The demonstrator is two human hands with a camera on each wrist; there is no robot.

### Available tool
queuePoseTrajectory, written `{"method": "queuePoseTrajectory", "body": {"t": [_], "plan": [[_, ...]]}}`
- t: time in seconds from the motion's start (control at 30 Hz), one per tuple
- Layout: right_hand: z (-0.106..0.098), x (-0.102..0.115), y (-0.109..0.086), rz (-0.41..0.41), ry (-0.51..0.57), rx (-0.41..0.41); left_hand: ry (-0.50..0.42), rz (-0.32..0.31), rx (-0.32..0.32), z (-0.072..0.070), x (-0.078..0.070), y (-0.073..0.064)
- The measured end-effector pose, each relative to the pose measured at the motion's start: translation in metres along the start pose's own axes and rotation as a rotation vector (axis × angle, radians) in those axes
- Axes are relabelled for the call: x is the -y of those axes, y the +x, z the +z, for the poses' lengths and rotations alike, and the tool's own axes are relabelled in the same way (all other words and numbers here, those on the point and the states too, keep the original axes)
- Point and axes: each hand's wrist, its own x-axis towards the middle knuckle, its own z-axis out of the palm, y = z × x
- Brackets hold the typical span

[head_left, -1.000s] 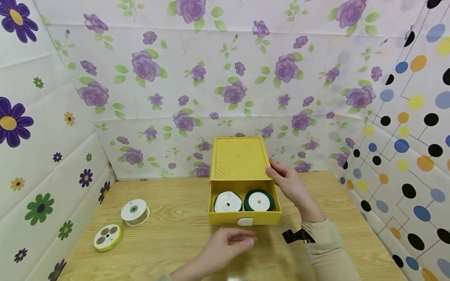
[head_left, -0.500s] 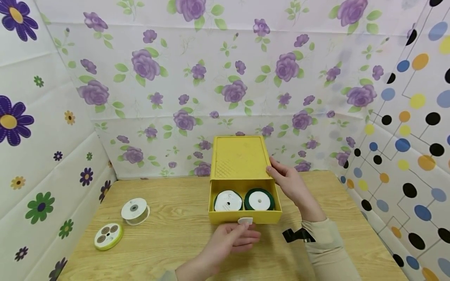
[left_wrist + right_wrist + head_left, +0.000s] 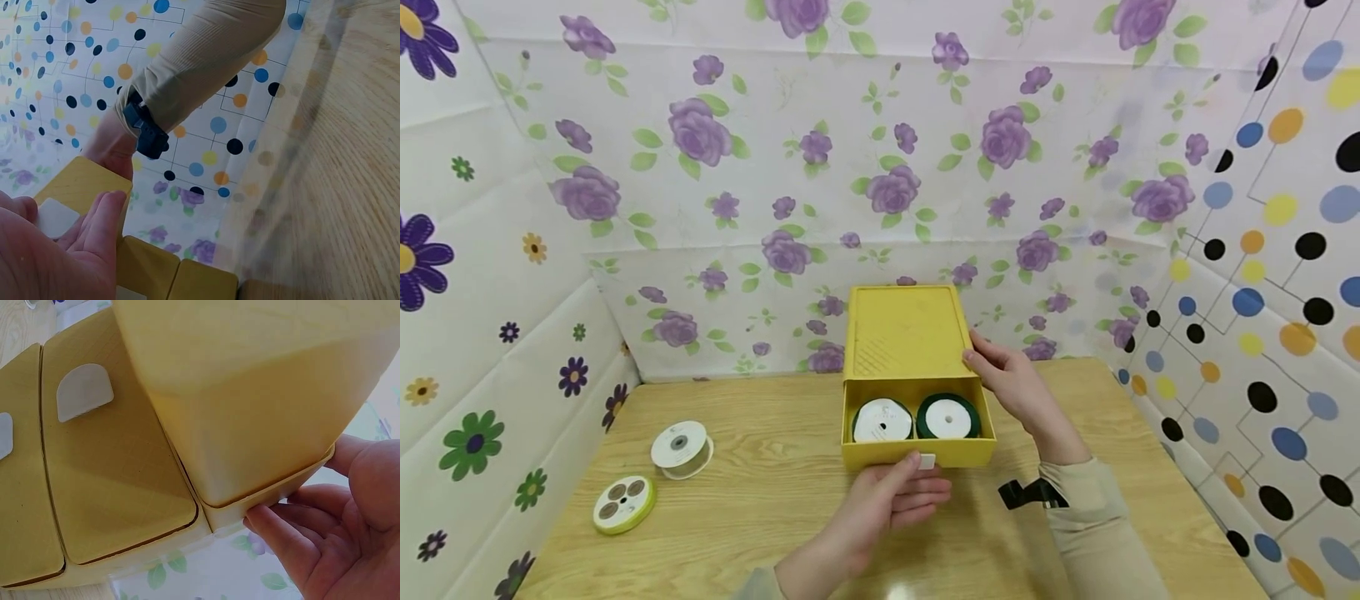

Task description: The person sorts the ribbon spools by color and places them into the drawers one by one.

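A yellow drawer box (image 3: 908, 332) stands at the back of the table with its top drawer (image 3: 861, 457) pulled out. Inside lie two ribbon spools side by side: a white-faced spool (image 3: 882, 421) and a dark green ribbon spool (image 3: 949, 417). At the drawer front, my left hand (image 3: 880, 508) has its thumb and fingers about the white handle (image 3: 57, 217). My right hand (image 3: 1011, 379) grips the box's right side near the top, thumb above; the right wrist view shows the fingers (image 3: 281, 540) at the casing edge.
On the left of the table (image 3: 752, 500) lie a white ribbon spool (image 3: 680, 446) and a yellow-green-edged spool (image 3: 623, 502). Two closed drawers (image 3: 115, 444) with white handles sit below the open one. Patterned sheets line the back and sides.
My left hand has risen from below the drawer to its handle. The drawer looks slightly further in. My right hand keeps its hold on the box, and the head view has shifted slightly.
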Motion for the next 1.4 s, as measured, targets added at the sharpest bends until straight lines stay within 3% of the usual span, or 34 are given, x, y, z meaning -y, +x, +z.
{"method": "queuePoseTrajectory", "body": {"t": [0.57,1.4], "plan": [[0.001,0.002,0.001,0.010,-0.004,0.009,-0.038,0.056,-0.028,-0.008,-0.007,0.032],[0.003,-0.001,0.002,0.009,0.027,-0.011,-0.043,0.111,-0.042,-0.017,-0.020,0.066]]}}
